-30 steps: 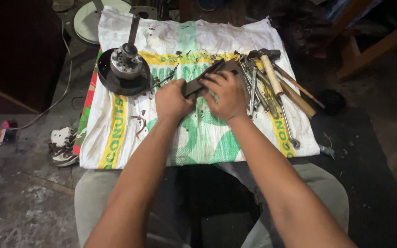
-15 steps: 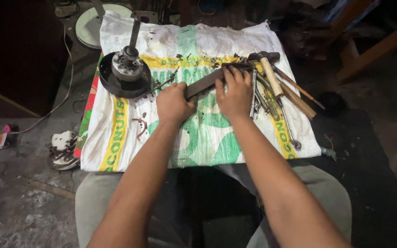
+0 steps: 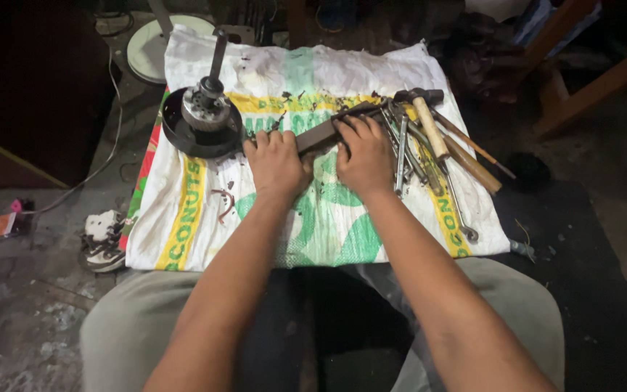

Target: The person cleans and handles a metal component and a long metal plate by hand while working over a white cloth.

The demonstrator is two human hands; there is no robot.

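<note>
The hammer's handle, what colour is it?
Pale tan wood; the hammer shows in the head view.

A long dark metal bar (image 3: 324, 132) lies on the printed white sack (image 3: 328, 225), slanted so its far end rises toward the right. It looks flat, dull and grimy. Both hands press on it, covering its middle and near end.

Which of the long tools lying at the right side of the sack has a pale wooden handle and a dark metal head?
The hammer; the wrenches beside it are all bare metal.
</note>
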